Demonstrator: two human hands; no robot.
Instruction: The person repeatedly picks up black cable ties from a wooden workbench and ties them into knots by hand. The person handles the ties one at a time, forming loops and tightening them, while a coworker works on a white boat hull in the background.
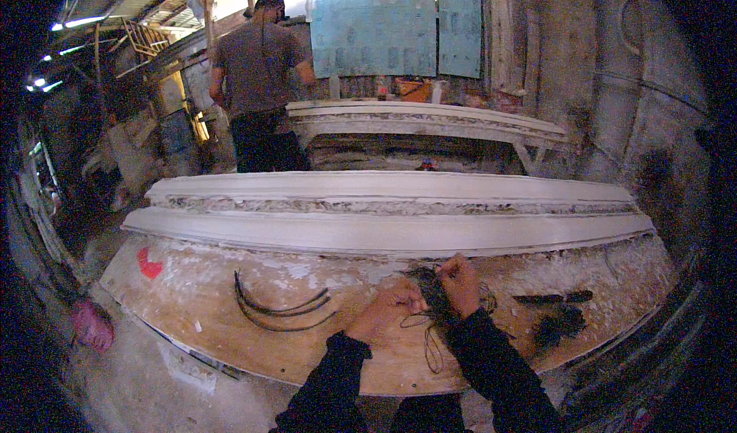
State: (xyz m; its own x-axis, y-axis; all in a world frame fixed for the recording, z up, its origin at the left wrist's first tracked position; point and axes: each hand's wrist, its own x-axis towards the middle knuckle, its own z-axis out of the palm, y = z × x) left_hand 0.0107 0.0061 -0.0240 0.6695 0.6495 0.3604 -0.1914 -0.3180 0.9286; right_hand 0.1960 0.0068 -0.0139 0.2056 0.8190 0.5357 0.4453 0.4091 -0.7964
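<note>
Nearest, shows a cord loop (434,354), loose on the board (203,310). Just beyond, shows dark fibres (436,296) between both hands: right hand (458,283) apparently pinching strands at the upper side; left hand (395,301) with fingertips pressed together, on what cannot tell. Risks tangling, from stray ends near the loop; risks snapping or slipping, from an uneven pull. Farther back, shows white mouldings (399,233), then a co-worker (261,72).
</note>
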